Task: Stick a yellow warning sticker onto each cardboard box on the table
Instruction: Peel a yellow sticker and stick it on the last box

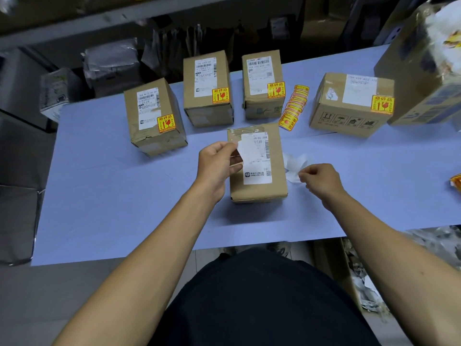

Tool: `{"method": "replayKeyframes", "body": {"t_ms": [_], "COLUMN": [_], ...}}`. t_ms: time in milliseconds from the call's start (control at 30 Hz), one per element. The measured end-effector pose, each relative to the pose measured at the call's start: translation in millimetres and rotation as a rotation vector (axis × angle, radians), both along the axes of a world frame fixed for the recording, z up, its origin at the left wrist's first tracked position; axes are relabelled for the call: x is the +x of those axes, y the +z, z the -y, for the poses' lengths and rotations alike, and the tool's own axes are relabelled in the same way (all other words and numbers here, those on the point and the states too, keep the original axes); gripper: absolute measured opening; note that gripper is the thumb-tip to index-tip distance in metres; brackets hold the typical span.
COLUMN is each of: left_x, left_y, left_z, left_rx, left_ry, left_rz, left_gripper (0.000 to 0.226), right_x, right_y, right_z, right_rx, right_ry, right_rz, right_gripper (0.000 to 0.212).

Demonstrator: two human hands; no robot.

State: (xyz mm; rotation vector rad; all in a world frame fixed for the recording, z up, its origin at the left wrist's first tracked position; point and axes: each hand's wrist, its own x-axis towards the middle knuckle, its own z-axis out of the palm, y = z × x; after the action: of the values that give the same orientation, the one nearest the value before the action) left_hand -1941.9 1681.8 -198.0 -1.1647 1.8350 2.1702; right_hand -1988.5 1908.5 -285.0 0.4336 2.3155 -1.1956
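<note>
My left hand (219,162) pinches a small white slip of paper (243,148) between thumb and fingers, over the left edge of the nearest brown cardboard box (258,188), which bears no yellow sticker. My right hand (320,179) is curled, fingertips together, touching crumpled white backing paper (295,164) on the pale blue worktop (124,208). Four farther boxes carry yellow warning stickers; the strip of yellow stickers (293,106) lies between two of them
</note>
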Motion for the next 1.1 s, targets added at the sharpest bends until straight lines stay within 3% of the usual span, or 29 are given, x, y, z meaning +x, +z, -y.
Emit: {"method": "replayKeyframes", "body": {"t_ms": [133,333,533,733,933,1100], "left_x": [-4.6,-16.3,-20.3,-17.8,-15.5,-19.6], "left_y": [-3.2,-3.7,-1.0,-1.1,-3.2,-2.8], "left_z": [1.0,-5.0,-12.7,-4.0,4.3,6.7], "left_rx": [-0.031,0.068,0.176,0.150,0.133,0.121], "left_ry": [-0.050,-0.014,0.027,0.038,0.019,0.007], "left_rz": [0.029,0.087,0.108,0.095,0.096,0.096], "left_gripper": [0.015,0.008,0.005,0.010,0.009,0.008], "right_x": [2.1,-0.1,6.4,-1.2,-1.1,3.5], "right_y": [10.6,42.2,63.5,50.9,29.4,35.3], "right_z": [1.7,24.1,55.0,49.5,37.8,41.2], "right_rx": [0.095,0.151,0.218,0.144,0.203,0.194], "right_ry": [0.052,0.210,0.394,0.151,0.078,0.157], "right_rz": [-0.131,-0.405,-0.656,-0.473,-0.243,-0.337], "right_gripper": [0.014,0.004,0.012,0.013,0.003,0.036]}}
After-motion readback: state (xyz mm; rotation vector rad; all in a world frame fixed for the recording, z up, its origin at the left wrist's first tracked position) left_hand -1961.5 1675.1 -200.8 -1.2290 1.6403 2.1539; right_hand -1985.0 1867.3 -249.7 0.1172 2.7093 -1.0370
